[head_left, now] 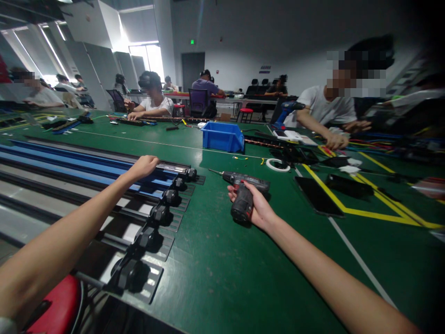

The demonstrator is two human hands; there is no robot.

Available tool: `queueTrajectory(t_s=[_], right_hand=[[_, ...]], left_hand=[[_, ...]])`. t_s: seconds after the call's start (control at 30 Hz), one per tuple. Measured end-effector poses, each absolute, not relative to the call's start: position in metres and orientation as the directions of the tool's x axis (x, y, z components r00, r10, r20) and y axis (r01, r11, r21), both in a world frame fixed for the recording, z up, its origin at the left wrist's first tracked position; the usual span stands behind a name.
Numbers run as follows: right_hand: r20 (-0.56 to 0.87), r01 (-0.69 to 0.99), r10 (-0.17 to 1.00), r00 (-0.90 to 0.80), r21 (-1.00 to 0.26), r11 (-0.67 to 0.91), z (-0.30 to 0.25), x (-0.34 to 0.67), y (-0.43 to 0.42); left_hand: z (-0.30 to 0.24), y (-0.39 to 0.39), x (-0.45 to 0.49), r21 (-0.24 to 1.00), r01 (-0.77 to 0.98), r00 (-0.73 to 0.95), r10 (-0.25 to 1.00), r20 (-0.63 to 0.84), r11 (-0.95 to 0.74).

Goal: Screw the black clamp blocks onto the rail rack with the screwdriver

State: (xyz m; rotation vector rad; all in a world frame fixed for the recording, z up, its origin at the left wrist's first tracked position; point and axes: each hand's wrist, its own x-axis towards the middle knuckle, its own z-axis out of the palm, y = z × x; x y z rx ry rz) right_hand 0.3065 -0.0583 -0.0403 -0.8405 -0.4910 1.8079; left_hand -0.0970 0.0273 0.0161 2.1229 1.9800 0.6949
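Currently, the right hand grips a drill over the tabletop; the left hand curls at the rails, grip unclear.

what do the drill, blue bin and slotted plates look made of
Drill: probably matte plastic, from its dull dark housing; the thin bit looks metallic. Blue bin: likely moulded plastic, smooth and evenly coloured. Slotted plates: thin, flat, satin grey; perhaps metal, possibly plastic.

- Grey rear wall, a darker door, green illuminated exit sign above it
- Bright window to the left
- Purple-backed office chair
- Red-topped stool farther right
- Green-topped workbench across the foreground
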Motion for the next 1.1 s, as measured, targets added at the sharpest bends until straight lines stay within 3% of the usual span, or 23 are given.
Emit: queueTrajectory(t_s=[0.1, 0.27, 0.4, 0.47, 0.57, 0.67, 0.73, 0.8, 0.93, 1.1], right_hand=[[-0.355, -0.554, 0.913, -0.2, -0.728, -0.404, -0.033, 0.31, -0.057], [-0.368, -0.245, 0.903, -0.222, -0.876, -0.416, -0.018, 0.323, -0.054], [-0.385, 0.138, 0.896, -0.222, -0.922, -0.362, -0.013, 0.336, -0.057], [-0.361, 0.391, 0.912, -0.194, -0.881, -0.266, -0.012, 0.34, -0.059], [-0.256, 0.68, 0.958, -0.126, -0.726, -0.105, -0.005, 0.34, -0.066], [0.018, 0.881, 0.998, -0.066, -0.468, 0.067, 0.011, 0.329, -0.079], [0.193, 0.915, 0.974, -0.121, -0.359, 0.185, 0.024, 0.314, -0.094], [0.244, 0.86, 0.939, -0.243, -0.393, 0.325, 0.036, 0.292, -0.115], [0.197, 0.674, 0.827, -0.527, -0.495, 0.548, 0.046, 0.235, -0.165], [0.13, 0.573, 0.674, -0.727, -0.426, 0.7, 0.038, 0.177, -0.204]], left_hand=[[0.013, 0.029, -0.097, 0.366, 0.922, 0.047, 0.973, 0.225, -0.129], [0.009, 0.031, -0.101, 0.355, 0.919, 0.087, 0.966, 0.245, -0.172], [0.004, 0.034, -0.105, 0.325, 0.923, 0.121, 0.956, 0.267, -0.208], [0.002, 0.035, -0.106, 0.29, 0.93, 0.141, 0.95, 0.28, -0.224], [0.0, 0.034, -0.106, 0.245, 0.939, 0.159, 0.939, 0.306, -0.239], [0.005, 0.033, -0.104, 0.231, 0.95, 0.127, 0.937, 0.326, -0.21], [0.012, 0.032, -0.102, 0.235, 0.954, 0.098, 0.936, 0.339, -0.186], [0.022, 0.029, -0.101, 0.248, 0.95, 0.09, 0.927, 0.364, -0.19], [0.047, -0.008, -0.098, 0.273, 0.924, 0.127, 0.889, 0.439, -0.267], [0.058, -0.135, -0.113, 0.281, 0.895, 0.184, 0.86, 0.476, -0.347]])
